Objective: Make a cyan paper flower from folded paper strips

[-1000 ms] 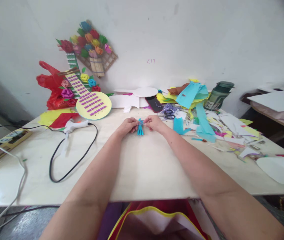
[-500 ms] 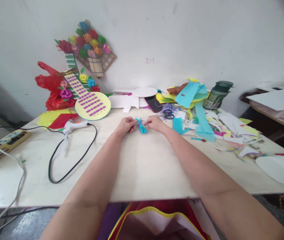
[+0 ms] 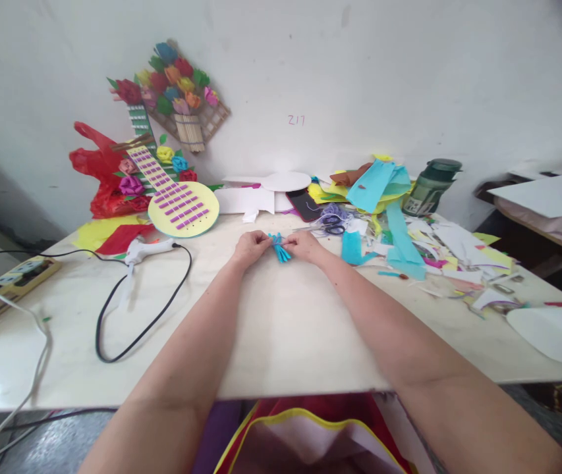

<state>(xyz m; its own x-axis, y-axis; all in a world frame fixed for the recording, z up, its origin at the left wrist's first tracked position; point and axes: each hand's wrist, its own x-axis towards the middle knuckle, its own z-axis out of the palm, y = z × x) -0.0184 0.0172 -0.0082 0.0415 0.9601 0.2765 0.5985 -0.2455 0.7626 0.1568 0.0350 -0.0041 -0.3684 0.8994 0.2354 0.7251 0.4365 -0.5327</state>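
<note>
Between my hands is a small bunch of bright blue crepe paper (image 3: 281, 254), gathered at the middle and fanned into pleats toward me. A thin purplish strand of yarn seems to cross its gathered part, though it is very small in view. My left hand (image 3: 251, 249) is closed in a pinch at the left side of the bunch. On the other side my right hand (image 3: 305, 247) pinches too, fingertips close to the paper. The yarn's ends are hidden by my fingers. Just beyond my right hand lie purple yarn (image 3: 336, 212) and dark-handled scissors (image 3: 333, 226).
A white glue gun (image 3: 149, 249) with a looped black cord lies left, near a power strip (image 3: 11, 289). Behind stands a yellow paper guitar (image 3: 182, 227) with paper flowers. Blue crepe strips (image 3: 404, 247), paper scraps (image 3: 463, 250) and a green bottle (image 3: 431, 187) occupy the right.
My hands have shifted slightly around the blue bunch, and the left fingers have turned in closer to it. The pleats look a little more spread. Everything else stays put.
</note>
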